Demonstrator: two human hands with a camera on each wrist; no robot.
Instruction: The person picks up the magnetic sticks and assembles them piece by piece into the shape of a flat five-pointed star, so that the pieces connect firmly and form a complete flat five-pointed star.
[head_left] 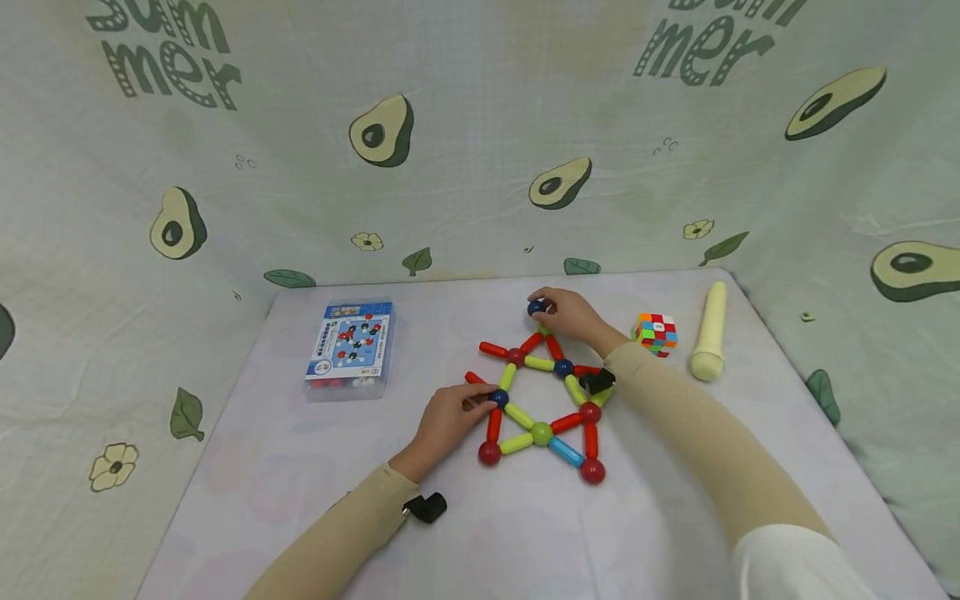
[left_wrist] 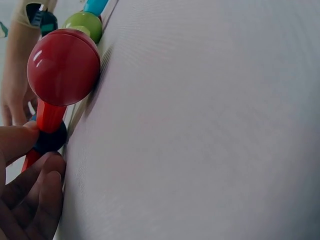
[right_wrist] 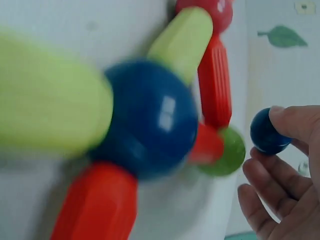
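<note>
A flat frame of coloured rods and balls lies on the table, with red balls (head_left: 592,472), a green ball (head_left: 542,433) and a dark blue ball (head_left: 563,367) among its joints. My left hand (head_left: 448,419) pinches another dark blue ball (head_left: 498,398) at the frame's left side, between thumb and fingers. Beyond the far end, my right hand (head_left: 573,316) holds a loose dark blue ball (right_wrist: 267,132) between thumb and fingers. That ball is close to a green ball (right_wrist: 231,152) at the frame's far tip, apart from it in the right wrist view.
To the left lies a clear plastic box (head_left: 349,350) with a blue picture label and balls inside. A colourful puzzle cube (head_left: 656,334) and a pale yellow stick with a thick end (head_left: 708,333) are at the right. A printed cloth (head_left: 465,167) hangs behind the table.
</note>
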